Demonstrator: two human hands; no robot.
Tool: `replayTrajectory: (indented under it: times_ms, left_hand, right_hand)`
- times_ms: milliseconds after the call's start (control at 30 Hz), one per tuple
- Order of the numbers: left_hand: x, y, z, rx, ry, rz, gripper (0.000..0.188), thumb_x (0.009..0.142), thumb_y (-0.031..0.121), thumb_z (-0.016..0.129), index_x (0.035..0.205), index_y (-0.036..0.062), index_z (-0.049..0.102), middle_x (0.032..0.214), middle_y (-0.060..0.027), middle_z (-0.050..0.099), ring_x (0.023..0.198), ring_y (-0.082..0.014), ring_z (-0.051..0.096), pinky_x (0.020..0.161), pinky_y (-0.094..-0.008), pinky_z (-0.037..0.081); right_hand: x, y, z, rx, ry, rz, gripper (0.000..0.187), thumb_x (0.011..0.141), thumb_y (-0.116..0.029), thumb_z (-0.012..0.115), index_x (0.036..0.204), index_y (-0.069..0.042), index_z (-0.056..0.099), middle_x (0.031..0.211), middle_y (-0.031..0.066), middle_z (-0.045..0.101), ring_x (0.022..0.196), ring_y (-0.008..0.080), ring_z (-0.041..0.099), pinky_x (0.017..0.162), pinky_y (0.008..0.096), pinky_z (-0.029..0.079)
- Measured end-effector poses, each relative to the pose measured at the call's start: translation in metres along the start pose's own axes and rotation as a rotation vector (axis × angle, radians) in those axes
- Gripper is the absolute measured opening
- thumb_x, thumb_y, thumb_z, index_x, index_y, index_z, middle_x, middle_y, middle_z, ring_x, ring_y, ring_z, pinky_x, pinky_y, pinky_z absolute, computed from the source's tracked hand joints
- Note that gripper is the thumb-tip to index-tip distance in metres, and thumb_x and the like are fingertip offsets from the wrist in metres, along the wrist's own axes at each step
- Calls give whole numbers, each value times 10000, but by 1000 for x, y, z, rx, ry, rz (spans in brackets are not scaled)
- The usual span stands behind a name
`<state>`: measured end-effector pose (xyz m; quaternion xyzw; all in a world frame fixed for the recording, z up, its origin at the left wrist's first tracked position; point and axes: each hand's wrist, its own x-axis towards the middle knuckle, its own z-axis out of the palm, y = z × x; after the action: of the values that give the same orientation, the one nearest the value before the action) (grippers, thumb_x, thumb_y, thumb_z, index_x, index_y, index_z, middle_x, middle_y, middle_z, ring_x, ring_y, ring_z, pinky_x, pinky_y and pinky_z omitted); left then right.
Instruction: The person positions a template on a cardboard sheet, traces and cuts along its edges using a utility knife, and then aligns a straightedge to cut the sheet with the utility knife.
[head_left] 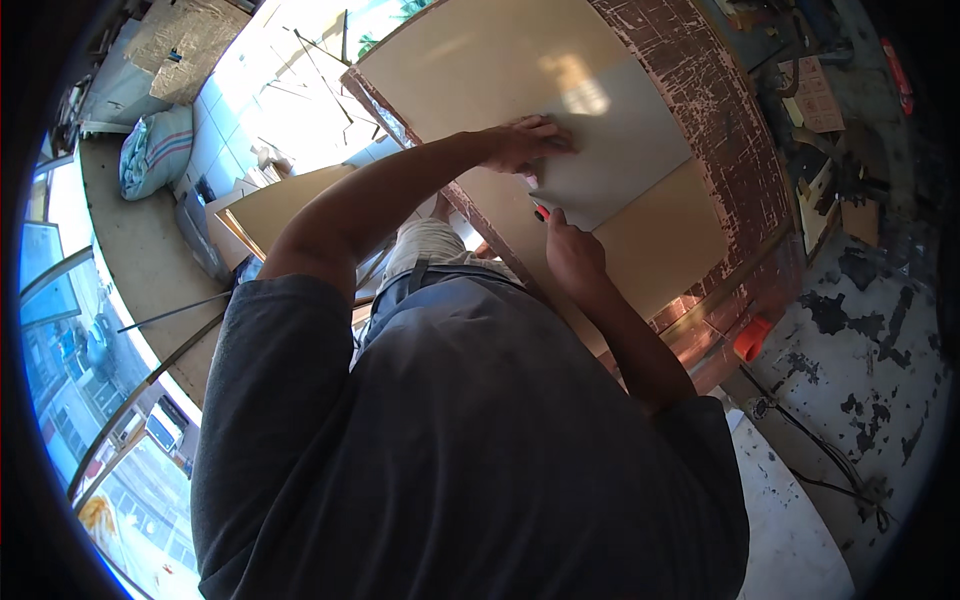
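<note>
My right hand [576, 252] is closed round a small red-and-black utility knife [543, 213], its tip pointing up and left. The knife lies at the near edge of a pale grey sheet [635, 125]. My left hand [522, 147] rests on that sheet just beyond the knife, its fingers stretched out and lying flat. Beneath the grey sheet spreads a larger tan board [655, 240], partly covered by it. Both lie on a worktable [705, 110] with a scratched, peeling brown top. How deep the blade sits is too small to tell.
An orange-red object [752, 338] sits at the table's right corner. Scraps and tools [825, 120] clutter the far right. Tan panels [285, 205] lean left of my legs, near a stuffed woven sack [157, 152]. Dark cables [825, 455] run along the stained floor.
</note>
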<state>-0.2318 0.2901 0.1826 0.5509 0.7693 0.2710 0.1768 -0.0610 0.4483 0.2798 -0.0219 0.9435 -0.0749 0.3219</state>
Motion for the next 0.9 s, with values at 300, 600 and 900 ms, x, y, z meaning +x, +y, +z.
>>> replayTrajectory:
  times_ms: [300,600,900]
  left_hand:
    - [1,0,-2,40,5,8,913,755,305,814,1547,241,366,1571,-37,344,1426,-334,325,1225,-495,260]
    - [1,6,-9,25,-3,39,845,783,300,805,1526,192,417,1565,-74,379,1455,-347,306,1234,-509,238]
    - [-30,39,34,103,677,-619,496,828,178,777,1281,93,592,1245,-159,621,1201,-359,530,1033,-488,434]
  right_hand:
    - [-66,48,18,4,-128,141,172,1012,-150,424,1123,-24,466,873,249,713,851,423,723,735,534,564]
    - [-86,85,35,171,49,60,197,1019,-212,506,1138,-58,537,918,189,717,859,370,717,736,502,543]
    - [-110,105,115,1205,548,334,268,956,-217,667,1113,-1,640,904,97,701,893,175,695,789,344,527]
